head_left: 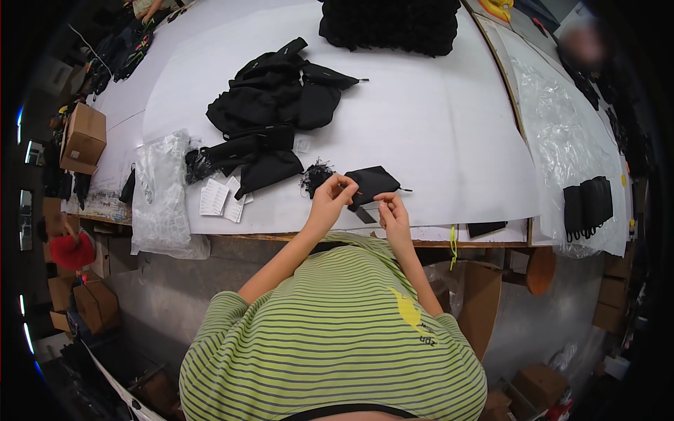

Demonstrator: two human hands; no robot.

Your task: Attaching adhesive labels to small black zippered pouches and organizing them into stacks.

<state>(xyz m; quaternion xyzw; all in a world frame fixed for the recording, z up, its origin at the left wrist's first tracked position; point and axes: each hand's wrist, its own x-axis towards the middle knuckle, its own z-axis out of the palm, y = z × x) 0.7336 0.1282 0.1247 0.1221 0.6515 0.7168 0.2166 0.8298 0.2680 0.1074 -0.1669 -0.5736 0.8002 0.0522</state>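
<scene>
A small black zip pouch lies near the front of the white-covered table, with a puller sticking out at its right corner and a dark flat tag at its near side. My left hand is pinched at the pouch's left edge; what is between the fingertips is too small to make out. At its near right edge, my right hand has thumb and finger pressed together, on something also too fine to see. A tangle of thin black cords sits beside my left hand.
Black pouches lie heaped farther left, with white printed cards and a clear plastic bag nearby. A large black stack stands at the back. Several black pouches rest on plastic at right. A cardboard box is at far left.
</scene>
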